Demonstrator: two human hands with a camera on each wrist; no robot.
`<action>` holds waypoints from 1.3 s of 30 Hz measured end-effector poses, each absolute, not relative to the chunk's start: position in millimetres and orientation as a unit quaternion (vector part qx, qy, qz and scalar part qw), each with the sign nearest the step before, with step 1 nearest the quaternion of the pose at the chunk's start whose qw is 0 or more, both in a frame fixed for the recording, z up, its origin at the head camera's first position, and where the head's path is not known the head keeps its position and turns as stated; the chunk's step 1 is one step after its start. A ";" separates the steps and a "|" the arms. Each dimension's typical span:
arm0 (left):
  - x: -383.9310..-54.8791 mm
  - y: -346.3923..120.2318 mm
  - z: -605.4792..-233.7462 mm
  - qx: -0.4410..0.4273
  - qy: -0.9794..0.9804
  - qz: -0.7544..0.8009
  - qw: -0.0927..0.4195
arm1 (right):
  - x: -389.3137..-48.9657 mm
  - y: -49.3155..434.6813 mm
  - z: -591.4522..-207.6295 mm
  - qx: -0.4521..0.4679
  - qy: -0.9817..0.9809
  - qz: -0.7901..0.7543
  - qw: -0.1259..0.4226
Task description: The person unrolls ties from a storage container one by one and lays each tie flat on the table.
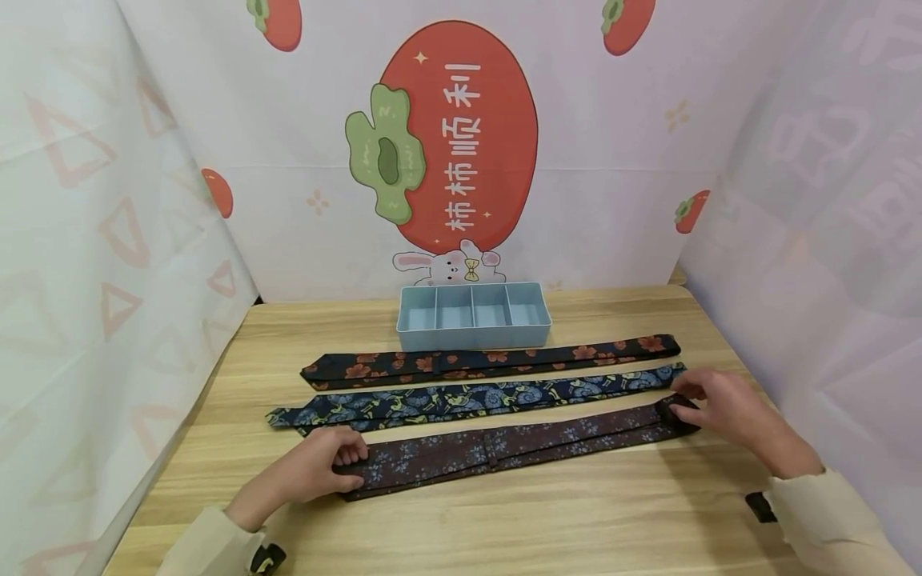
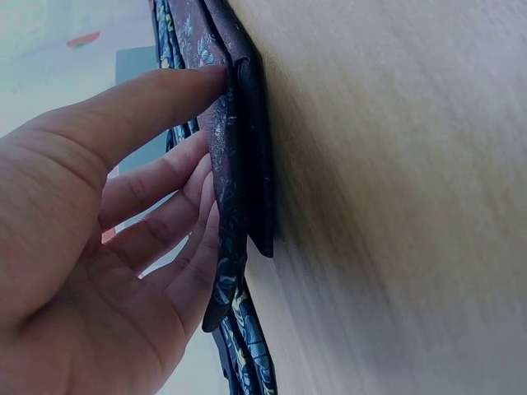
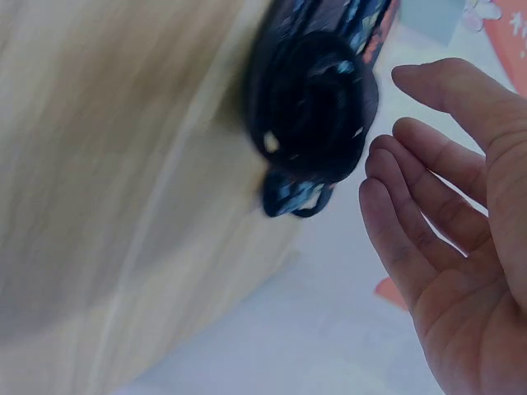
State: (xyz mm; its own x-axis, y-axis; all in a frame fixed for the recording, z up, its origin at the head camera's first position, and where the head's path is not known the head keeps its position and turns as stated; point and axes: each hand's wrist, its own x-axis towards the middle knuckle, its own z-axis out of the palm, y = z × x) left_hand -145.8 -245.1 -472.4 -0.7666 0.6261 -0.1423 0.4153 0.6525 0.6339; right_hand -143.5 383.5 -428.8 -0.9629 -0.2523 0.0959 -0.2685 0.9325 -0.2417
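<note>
A dark maroon necktie (image 1: 439, 456) with small blue flowers lies folded lengthwise across the table, nearest to me. My left hand (image 1: 317, 468) pinches its left end, the thumb on one face and the fingers behind, as the left wrist view shows. At the tie's right end is a dark looped fold (image 3: 317, 107). Beside that fold my right hand (image 1: 731, 412) hovers with loosely bent fingers; in the right wrist view a gap separates its fingertips from the cloth. Behind lies a navy necktie (image 1: 497, 398) with yellow and blue figures, then a black necktie (image 1: 468, 366) with orange flowers.
A light blue box (image 1: 474, 336) with several compartments stands at the back of the wooden table (image 1: 504, 528), just behind the ties. White printed cloth (image 1: 605, 200) hangs at the back and along both sides.
</note>
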 end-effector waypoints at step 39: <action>-140.0 -275.4 -468.5 0.267 0.901 0.295 0.172 | -147.4 401.9 -442.5 0.147 -0.981 0.114 0.058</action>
